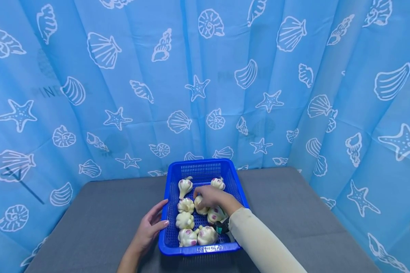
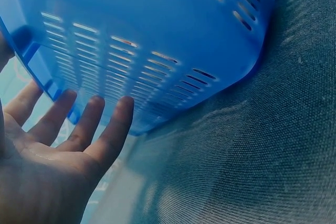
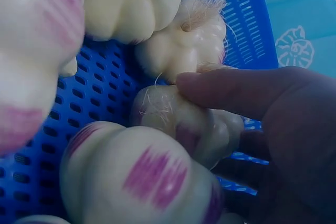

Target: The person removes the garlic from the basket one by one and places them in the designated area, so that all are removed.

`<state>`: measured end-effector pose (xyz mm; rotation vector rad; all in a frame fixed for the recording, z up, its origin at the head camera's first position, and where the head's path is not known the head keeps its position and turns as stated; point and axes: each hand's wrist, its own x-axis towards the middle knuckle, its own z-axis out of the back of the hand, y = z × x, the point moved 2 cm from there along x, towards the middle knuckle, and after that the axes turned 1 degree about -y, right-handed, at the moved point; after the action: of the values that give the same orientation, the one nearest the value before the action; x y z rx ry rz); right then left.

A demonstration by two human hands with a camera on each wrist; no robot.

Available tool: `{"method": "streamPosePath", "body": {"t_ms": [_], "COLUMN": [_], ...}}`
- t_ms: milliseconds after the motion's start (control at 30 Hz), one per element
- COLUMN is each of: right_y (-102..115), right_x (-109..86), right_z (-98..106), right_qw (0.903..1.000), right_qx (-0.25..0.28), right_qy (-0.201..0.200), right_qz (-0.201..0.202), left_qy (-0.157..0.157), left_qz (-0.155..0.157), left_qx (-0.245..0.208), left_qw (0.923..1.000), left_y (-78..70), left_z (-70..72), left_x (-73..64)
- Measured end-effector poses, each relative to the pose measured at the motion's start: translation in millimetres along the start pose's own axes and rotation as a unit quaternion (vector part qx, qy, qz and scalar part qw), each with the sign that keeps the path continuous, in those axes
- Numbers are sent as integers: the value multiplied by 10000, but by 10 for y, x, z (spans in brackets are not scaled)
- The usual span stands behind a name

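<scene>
While the left hand (image 1: 147,228) rests loosely on the basket's (image 1: 199,162) 9 o'clock side, the right grip (image 1: 212,197) has one bulb (image 3: 170,109) pinched. Another bulb (image 1: 215,215) sits just beside, toward 4 o'clock.

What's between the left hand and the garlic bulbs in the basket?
The slotted left side wall of the blue basket lies between the left hand and the garlic bulbs; the head view shows this.

A grey table (image 1: 116,212), seemingly covered in woven cloth (image 2: 252,145), carries a blue slotted plastic basket (image 1: 205,170).
</scene>
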<state>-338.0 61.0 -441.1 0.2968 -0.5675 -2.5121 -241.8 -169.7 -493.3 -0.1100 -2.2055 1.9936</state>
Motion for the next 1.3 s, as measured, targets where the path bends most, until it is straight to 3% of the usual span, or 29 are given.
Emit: {"method": "streamPosePath", "body": {"t_ms": [433,767,1300], "right_y": [-42,6,6], "right_x": [14,-70,-335], "right_z": [64,232,496], "right_qw": [9979,9905,9789], "right_qx": [512,1222,1356], "right_qy": [-267,-602,-1497], "right_qz": [297,193,319], "left_qy": [-65,-50,-8], "left_qz": [-33,-77,-9], "left_qx": [84,25,-113], "left_qw": [9999,10000,9999], "left_y": [-4,14,7], "left_z": [-14,-15,-5], "left_x": [2,6,-2]}}
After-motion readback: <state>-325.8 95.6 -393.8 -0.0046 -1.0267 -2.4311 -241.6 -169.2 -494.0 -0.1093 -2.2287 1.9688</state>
